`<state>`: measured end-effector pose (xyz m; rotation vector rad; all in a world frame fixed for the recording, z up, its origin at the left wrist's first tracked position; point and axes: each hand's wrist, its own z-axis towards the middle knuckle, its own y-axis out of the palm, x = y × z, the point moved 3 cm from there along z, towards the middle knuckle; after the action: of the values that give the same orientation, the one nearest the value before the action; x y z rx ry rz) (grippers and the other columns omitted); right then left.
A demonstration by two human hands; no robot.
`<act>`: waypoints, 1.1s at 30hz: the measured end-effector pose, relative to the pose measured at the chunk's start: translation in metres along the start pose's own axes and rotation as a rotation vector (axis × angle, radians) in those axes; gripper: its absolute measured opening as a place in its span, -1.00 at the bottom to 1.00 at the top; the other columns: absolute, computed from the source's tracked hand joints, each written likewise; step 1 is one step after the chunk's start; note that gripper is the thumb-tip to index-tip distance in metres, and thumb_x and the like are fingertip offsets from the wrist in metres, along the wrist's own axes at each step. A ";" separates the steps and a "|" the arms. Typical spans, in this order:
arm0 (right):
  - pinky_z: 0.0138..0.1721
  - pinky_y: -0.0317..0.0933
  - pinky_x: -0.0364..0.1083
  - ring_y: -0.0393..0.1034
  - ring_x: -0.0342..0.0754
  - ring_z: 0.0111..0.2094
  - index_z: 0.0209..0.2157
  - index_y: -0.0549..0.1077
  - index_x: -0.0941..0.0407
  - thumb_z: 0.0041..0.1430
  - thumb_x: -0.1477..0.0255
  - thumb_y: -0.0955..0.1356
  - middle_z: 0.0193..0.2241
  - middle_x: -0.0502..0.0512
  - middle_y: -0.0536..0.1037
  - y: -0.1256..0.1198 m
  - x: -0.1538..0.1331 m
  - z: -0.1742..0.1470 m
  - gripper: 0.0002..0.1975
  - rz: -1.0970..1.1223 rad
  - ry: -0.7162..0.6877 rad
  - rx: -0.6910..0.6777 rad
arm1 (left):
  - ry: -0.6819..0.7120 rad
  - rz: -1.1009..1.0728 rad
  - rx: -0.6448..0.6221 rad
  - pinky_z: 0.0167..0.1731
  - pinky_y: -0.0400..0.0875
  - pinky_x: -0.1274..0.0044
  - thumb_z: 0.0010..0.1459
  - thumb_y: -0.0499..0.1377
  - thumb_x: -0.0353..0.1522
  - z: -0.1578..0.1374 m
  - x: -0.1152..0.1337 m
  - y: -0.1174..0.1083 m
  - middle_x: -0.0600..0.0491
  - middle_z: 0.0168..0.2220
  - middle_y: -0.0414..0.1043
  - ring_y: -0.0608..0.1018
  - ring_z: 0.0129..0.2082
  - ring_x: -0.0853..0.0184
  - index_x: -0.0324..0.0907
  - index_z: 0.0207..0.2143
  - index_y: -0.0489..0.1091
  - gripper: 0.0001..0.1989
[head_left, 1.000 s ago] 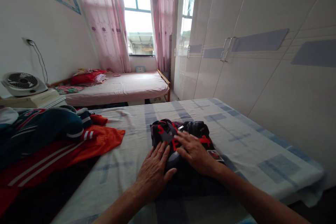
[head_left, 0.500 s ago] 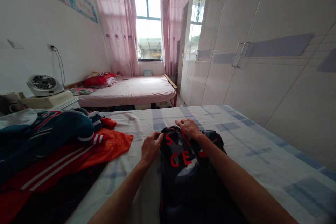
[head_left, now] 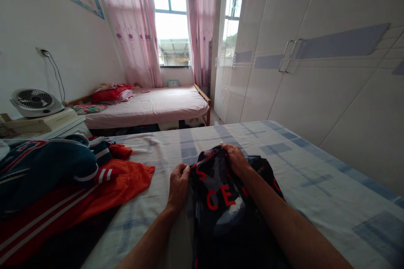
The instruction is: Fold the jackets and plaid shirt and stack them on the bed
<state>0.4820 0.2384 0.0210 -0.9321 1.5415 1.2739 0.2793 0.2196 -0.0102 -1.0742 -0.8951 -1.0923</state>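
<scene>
A black garment (head_left: 217, 214) with red letters and grey patches lies on the bed in front of me, partly folded; its exact kind is unclear. My left hand (head_left: 179, 183) pinches its upper left corner between thumb and fingers. At the upper middle edge, my right hand (head_left: 235, 157) grips the cloth, its fingertips bent over the fabric. Between the two hands the top edge is raised a little off the sheet. My right forearm crosses over the garment and hides part of its right side.
On the left lies a pile of clothes with a dark teal jacket (head_left: 47, 172) and an orange-red garment (head_left: 126, 183). The checked bedsheet (head_left: 315, 168) spreads around. Behind stand a fan (head_left: 34, 101), a pink bed (head_left: 158, 103) and a white wardrobe (head_left: 299, 96).
My right hand has shifted slightly right, and the top edge between my hands is pulled wider and lifted. The left hand has moved slightly left and down. The camera view has also shifted.
</scene>
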 end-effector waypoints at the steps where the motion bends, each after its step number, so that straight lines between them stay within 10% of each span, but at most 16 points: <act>1: -0.57 0.13 -0.16 0.17 -0.19 -0.66 -0.57 0.33 0.08 -0.07 0.25 0.39 -0.69 -0.12 0.38 0.001 0.000 -0.001 -0.77 0.017 0.008 0.003 | 0.021 0.009 0.011 -0.38 0.33 0.52 0.14 0.01 -0.19 -0.001 0.003 0.000 0.10 -0.51 0.32 0.41 -0.46 0.34 -0.18 -0.46 0.31 -0.73; 7: -0.55 0.16 -0.17 0.24 -0.19 -0.63 -0.56 0.39 0.10 -0.09 0.25 0.43 -0.65 -0.10 0.44 0.008 0.000 -0.007 -0.77 0.035 -0.012 -0.039 | 0.246 0.140 -0.024 0.08 0.17 0.33 0.00 0.23 -0.22 -0.006 0.026 0.007 -0.02 -0.05 0.36 0.35 0.01 0.14 -0.10 -0.21 0.45 -0.72; 17: -0.44 0.23 -0.15 0.31 -0.15 -0.57 -0.51 0.42 0.07 -0.02 0.29 0.36 -0.63 -0.08 0.46 0.005 0.001 -0.002 -0.85 0.089 -0.027 -0.012 | 0.059 -0.106 -0.082 -0.24 0.40 0.52 0.15 0.02 -0.18 -0.008 0.018 0.013 0.01 -0.16 0.44 0.50 -0.22 0.27 -0.20 -0.34 0.39 -0.71; 24: -0.56 0.12 -0.19 0.19 -0.21 -0.63 -0.52 0.36 0.11 -0.10 0.15 0.40 -0.68 -0.13 0.36 0.007 -0.001 -0.008 -0.69 -0.029 -0.106 -0.028 | 0.071 0.082 -0.072 0.00 0.23 0.39 -0.06 0.24 -0.15 0.015 0.047 0.010 -0.06 -0.10 0.42 0.41 -0.02 0.14 -0.17 -0.19 0.40 -0.60; 33: -0.57 0.04 -0.17 0.11 -0.20 -0.63 -0.59 0.27 0.09 0.04 0.11 0.26 -0.69 -0.11 0.27 0.001 0.007 0.004 -0.65 -0.395 -0.238 0.160 | -0.103 -0.033 -0.125 -0.63 0.18 0.61 0.06 0.02 -0.08 0.032 0.027 0.031 0.20 -0.65 0.15 0.26 -0.64 0.46 -0.15 -0.56 0.15 -0.66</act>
<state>0.4797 0.2422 0.0140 -0.8923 1.1836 0.9280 0.3145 0.2477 0.0163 -1.2321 -0.9384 -1.1408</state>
